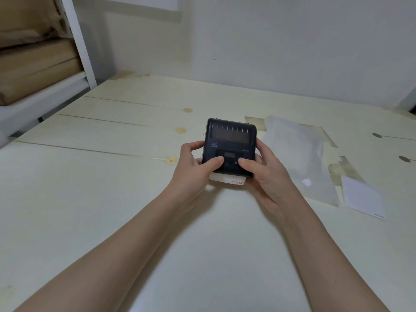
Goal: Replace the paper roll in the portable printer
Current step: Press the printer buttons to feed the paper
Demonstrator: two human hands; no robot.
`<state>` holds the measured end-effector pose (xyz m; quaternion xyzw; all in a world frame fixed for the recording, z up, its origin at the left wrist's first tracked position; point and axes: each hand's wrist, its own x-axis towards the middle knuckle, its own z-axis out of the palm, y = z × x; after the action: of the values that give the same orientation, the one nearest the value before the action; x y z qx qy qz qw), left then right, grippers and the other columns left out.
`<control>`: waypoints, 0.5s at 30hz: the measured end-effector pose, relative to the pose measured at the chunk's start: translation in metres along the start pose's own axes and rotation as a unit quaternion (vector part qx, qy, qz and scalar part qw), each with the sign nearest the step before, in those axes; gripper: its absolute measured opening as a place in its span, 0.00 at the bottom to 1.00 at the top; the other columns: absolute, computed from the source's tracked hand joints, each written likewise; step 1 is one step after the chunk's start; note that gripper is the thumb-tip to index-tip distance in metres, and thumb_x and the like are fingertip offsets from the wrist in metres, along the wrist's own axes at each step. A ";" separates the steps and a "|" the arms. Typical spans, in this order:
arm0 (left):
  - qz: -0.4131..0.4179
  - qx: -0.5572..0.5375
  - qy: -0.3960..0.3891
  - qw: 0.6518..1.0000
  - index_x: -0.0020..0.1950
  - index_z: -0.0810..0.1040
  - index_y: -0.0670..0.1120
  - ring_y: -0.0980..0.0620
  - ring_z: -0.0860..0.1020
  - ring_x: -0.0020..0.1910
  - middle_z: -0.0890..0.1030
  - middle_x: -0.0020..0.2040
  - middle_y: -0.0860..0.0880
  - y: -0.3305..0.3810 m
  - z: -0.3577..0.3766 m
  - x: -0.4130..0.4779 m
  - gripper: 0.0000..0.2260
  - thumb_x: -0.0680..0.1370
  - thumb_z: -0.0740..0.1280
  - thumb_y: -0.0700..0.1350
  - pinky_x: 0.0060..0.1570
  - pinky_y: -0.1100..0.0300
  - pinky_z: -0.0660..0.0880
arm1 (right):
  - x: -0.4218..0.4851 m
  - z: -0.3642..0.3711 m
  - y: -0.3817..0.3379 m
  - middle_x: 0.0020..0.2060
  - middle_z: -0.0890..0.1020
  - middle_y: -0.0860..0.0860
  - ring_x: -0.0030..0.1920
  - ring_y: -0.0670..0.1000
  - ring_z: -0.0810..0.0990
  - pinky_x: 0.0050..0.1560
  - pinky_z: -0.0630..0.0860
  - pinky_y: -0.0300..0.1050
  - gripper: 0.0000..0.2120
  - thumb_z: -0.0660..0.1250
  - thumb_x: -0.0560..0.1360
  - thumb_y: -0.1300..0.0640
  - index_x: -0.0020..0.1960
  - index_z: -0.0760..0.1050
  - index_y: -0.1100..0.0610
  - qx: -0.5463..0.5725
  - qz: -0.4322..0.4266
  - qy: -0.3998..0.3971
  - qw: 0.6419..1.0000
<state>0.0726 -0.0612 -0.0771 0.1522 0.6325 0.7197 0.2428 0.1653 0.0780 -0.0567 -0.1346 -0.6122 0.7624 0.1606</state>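
A small black portable printer (229, 140) with a tinted window lid and a little display sits at the middle of the pale table (112, 176), held from both sides. My left hand (198, 167) grips its left edge, thumb on the front panel. My right hand (263, 172) grips the right edge, thumb also on the front panel. A strip of white paper with a red mark (229, 179) sticks out from the printer's near edge. The lid looks closed, and no roll shows inside.
A crumpled clear plastic bag (299, 158) lies just right of the printer. A white card or leaflet (362, 199) lies further right. A white shelf frame (76, 41) with brown packages (33, 64) stands at the far left. The wall is close behind the table.
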 end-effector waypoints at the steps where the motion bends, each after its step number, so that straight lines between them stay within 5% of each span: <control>1: 0.006 0.002 0.001 1.000 0.67 0.65 0.54 0.45 0.84 0.53 0.84 0.54 0.43 0.001 0.000 0.000 0.28 0.70 0.73 0.47 0.60 0.44 0.76 | 0.000 0.000 0.000 0.62 0.81 0.59 0.60 0.61 0.81 0.60 0.78 0.59 0.29 0.63 0.76 0.71 0.73 0.67 0.51 -0.003 -0.002 -0.003 1.000; 8: 0.022 0.021 0.012 0.999 0.69 0.65 0.56 0.54 0.85 0.45 0.85 0.48 0.47 0.001 0.002 -0.004 0.27 0.74 0.72 0.45 0.49 0.56 0.77 | 0.000 0.000 0.001 0.62 0.81 0.60 0.60 0.61 0.81 0.63 0.76 0.61 0.28 0.64 0.77 0.71 0.73 0.67 0.52 -0.025 -0.018 -0.007 1.000; 15: 0.026 0.052 0.021 0.998 0.72 0.65 0.57 0.48 0.83 0.50 0.84 0.51 0.42 0.004 0.003 -0.006 0.28 0.75 0.72 0.46 0.58 0.48 0.78 | 0.001 -0.001 0.002 0.62 0.81 0.59 0.60 0.60 0.81 0.60 0.78 0.58 0.27 0.64 0.77 0.69 0.72 0.68 0.51 -0.023 -0.021 -0.016 0.999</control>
<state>0.0782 -0.0622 -0.0720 0.1659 0.6695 0.6952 0.2021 0.1644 0.0793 -0.0594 -0.1129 -0.6345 0.7469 0.1639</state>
